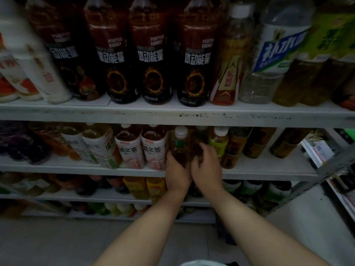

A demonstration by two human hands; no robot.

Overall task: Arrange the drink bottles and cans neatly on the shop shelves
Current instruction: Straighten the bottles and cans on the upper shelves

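Facing a dim rack of drinks, tiers stacked one above another. On the upper shelf [172, 114], a row of tall dark energy bottles [152, 54], upright, labels forward. On the middle shelf [76, 167], white-labelled tea bottles [153, 148] shoulder to shoulder, left of the working spot; a green-labelled bottle [218, 143] and brown cans [233, 148] to its right.

Between those neighbours, a small amber bottle [179, 148] with a pale cap, long axis upright, perhaps tipped slightly, base near the shelf's front edge. Left hand [176, 169] wrapped around its lower body from below and in front, fingers curled and pressed to the plastic. Right hand [206, 167] just beside, touching the left, fingers bent around a darker bottle [199, 146] immediately to the right; hard to tell in the gloom whether gripping firmly or only steadying.

Judged from this: both bottles straight ahead of the fingers, deeper into the shelf, each hand equally near its own. Likely next, pushing back and squaring them upright into the gap, minding the tea bottle touching on the left.
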